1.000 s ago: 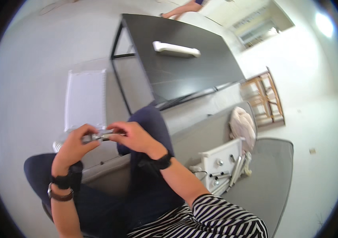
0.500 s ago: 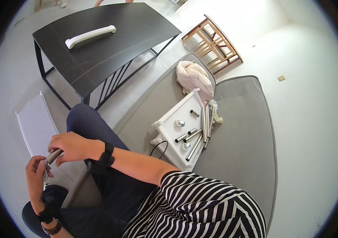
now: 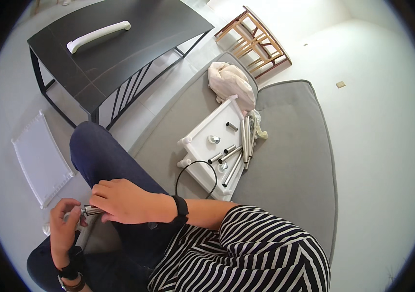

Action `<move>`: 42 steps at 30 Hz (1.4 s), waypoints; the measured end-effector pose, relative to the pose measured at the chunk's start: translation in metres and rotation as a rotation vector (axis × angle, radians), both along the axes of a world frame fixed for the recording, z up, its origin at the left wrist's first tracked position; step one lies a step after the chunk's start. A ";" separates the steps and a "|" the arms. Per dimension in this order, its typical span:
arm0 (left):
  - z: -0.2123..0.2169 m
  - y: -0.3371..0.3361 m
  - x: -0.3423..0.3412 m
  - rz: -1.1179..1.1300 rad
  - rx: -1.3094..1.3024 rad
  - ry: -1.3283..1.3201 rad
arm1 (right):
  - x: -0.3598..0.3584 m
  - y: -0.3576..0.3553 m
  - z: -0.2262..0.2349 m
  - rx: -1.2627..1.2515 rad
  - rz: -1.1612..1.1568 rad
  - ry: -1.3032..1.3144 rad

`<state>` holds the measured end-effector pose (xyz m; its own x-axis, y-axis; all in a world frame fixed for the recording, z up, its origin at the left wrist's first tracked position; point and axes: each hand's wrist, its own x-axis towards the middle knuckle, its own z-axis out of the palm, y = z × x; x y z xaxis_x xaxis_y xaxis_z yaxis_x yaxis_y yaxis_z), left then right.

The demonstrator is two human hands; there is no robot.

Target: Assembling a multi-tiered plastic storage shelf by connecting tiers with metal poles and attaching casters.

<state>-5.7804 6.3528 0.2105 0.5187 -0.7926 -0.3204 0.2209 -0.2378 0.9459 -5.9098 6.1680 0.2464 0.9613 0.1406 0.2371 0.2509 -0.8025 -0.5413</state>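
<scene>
In front of my lap, my right hand (image 3: 127,200) is closed round a short shiny metal tube (image 3: 92,209), which lies almost level. My left hand (image 3: 65,225) grips at the tube's left end, its fingers round a pale, see-through piece that looks like a caster wheel (image 3: 47,229), mostly hidden by the fingers. On the sofa to the right, an upturned white plastic tray (image 3: 207,121) carries several loose metal tubes (image 3: 232,126) and two round silvery, wheel-like pieces (image 3: 214,139).
A black table (image 3: 120,53) with a curved white plastic bar (image 3: 99,36) stands at the far left. A white panel (image 3: 42,158) lies on the floor at left. A cream bag (image 3: 232,83) rests on the grey sofa (image 3: 290,160); a black cable (image 3: 188,165) loops beside the tray.
Both hands have moved right and slightly down, closer to my lap. The tube has turned from slanting to nearly level. My view has shifted a little, showing more of the floor panel.
</scene>
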 end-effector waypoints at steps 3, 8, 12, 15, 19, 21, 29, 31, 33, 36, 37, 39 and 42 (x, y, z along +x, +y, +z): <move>0.002 -0.007 -0.010 0.005 -0.011 0.166 | -0.012 0.003 -0.007 -0.050 -0.128 -0.045; 0.011 -0.010 -0.018 -0.157 -0.115 -0.381 | -0.029 -0.007 0.001 0.319 -0.154 0.386; 0.017 -0.013 -0.025 -0.181 -0.298 -0.255 | -0.040 -0.025 0.008 1.037 -0.144 0.891; 0.009 -0.016 -0.030 0.121 -0.351 -0.201 | -0.064 -0.055 0.006 1.434 -0.319 0.811; -0.006 -0.003 -0.010 0.091 -0.064 -0.285 | -0.109 -0.130 0.000 1.950 -0.697 0.301; -0.003 -0.006 -0.010 0.140 -0.073 -0.285 | -0.131 -0.173 0.007 1.936 -0.932 0.039; 0.004 -0.002 -0.009 0.065 -0.120 -0.468 | -0.301 -0.349 -0.084 1.395 -1.714 -0.016; 0.003 -0.014 -0.010 0.060 -0.138 -0.477 | -0.352 -0.375 -0.095 1.239 -1.812 0.145; 0.001 -0.007 -0.010 0.088 -0.097 -0.486 | -0.350 -0.369 -0.110 1.154 -1.791 0.165; 0.000 -0.006 -0.009 0.094 -0.077 -0.493 | -0.340 -0.362 -0.108 0.920 -1.776 0.244; -0.002 -0.002 -0.008 0.101 -0.066 -0.493 | -0.329 -0.355 -0.105 0.767 -1.762 0.325; -0.004 0.000 -0.007 0.110 -0.054 -0.489 | -0.320 -0.355 -0.100 0.775 -1.753 0.357; -0.007 -0.010 -0.005 0.096 -0.080 -0.471 | -0.354 -0.401 -0.087 -0.238 -1.665 0.783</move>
